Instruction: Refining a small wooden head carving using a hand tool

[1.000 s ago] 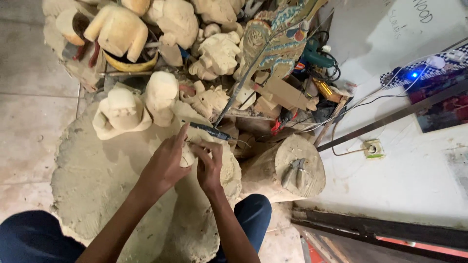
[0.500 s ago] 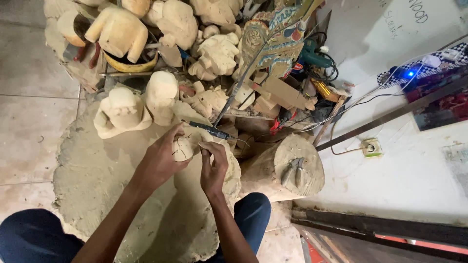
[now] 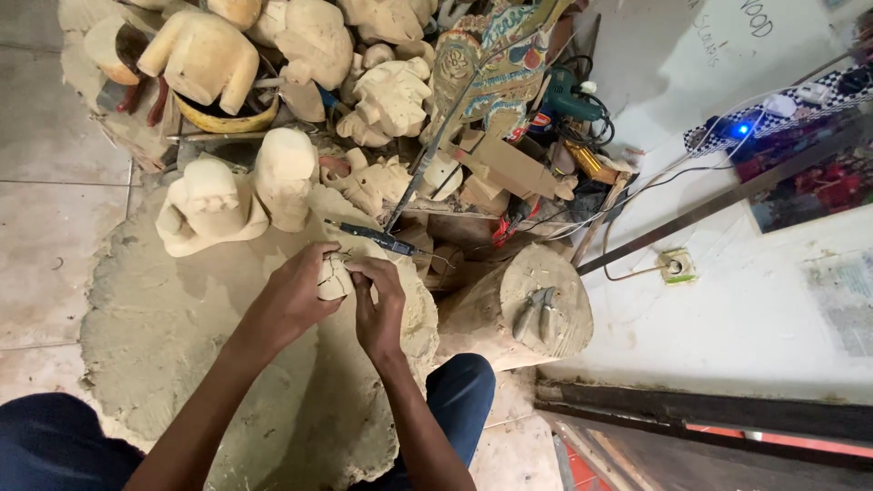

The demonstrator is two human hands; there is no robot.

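I am holding a small pale wood carving [image 3: 335,277] between both hands, above the middle of the sawdust-covered mat [image 3: 164,345]. My left hand [image 3: 296,291] is gripping the carving from the left, fingers curled closed around it. My right hand [image 3: 380,305] is pressing against its right side, fingers bent closed; what they pinch is hidden. A dark-handled carving tool [image 3: 373,238] is lying just beyond my knuckles. Unfinished wooden figures [image 3: 214,205] are standing at the mat's far edge. Pliers [image 3: 536,309] are resting on a log stump [image 3: 518,314] at the mat's right edge.
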